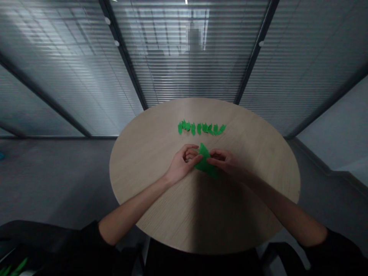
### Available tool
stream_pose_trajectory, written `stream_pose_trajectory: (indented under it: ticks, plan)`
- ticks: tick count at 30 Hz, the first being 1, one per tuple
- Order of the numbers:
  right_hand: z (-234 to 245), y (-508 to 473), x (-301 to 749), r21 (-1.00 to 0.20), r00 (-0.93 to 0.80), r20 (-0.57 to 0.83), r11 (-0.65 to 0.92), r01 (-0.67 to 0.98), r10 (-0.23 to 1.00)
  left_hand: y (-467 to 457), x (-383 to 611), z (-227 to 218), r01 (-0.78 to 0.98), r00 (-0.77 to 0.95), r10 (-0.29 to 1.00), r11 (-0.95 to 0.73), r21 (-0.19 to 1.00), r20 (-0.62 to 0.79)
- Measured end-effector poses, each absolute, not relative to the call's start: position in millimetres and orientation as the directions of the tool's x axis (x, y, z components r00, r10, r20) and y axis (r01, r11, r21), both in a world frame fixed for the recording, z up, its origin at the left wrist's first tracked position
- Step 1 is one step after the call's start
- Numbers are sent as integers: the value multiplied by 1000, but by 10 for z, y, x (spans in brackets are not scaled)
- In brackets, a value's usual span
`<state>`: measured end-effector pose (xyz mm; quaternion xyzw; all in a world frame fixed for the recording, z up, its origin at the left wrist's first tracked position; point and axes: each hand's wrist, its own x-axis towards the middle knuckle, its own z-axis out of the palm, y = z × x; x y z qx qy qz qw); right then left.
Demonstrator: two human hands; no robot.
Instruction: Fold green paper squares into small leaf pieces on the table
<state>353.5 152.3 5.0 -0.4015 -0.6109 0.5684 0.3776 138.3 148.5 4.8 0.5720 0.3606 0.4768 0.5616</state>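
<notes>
Sleeves: black sleeves (86, 245) at the bottom of the view, bare forearms reaching from them onto the table (149, 153).

Left hand (184, 163): on the table's near-centre, fingers curled inward, fingertips against the left edge of the green paper (204, 163); whether they pinch it cannot be told.

Right hand (224, 161): just beside the left hand on the table, thumb and fingers pressed together, pinching the paper's right side.

Paper: a folded, roughly triangular green sheet between the hands, its lower tip resting near the table's centre.

Row: green cutouts (201, 128), leaf-shaped, in a line on the table's far half, near the hands.

Beyond: a glass wall (189, 73) with blinds past the table, a blurred person (194, 65) behind it.

Risk: a loose left-hand hold could let the fold spring open; a forward slip could knock the cutouts out of line.
</notes>
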Motion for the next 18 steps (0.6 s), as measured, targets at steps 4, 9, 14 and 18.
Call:
stream_pose_trajectory:
  ticks: [4,9,14,18]
  plan:
    - [8,1552,3527,-997,-301,-7,-31,-75,954,1455,1407,24,-126,308,947,-55,991,91]
    - [-5,1540,3501,-983,-312,-33,-88,-164,950,1470,1421,0,-186,225,963,-106,977,147]
    - [31,1494,3481,-981,-332,-107,-154,-119,937,1507,1394,11,-154,176,977,-92,984,119]
    - [84,1494,3474,-996,-276,-28,-50,-73,961,1488,1387,41,-119,214,969,-102,988,125]
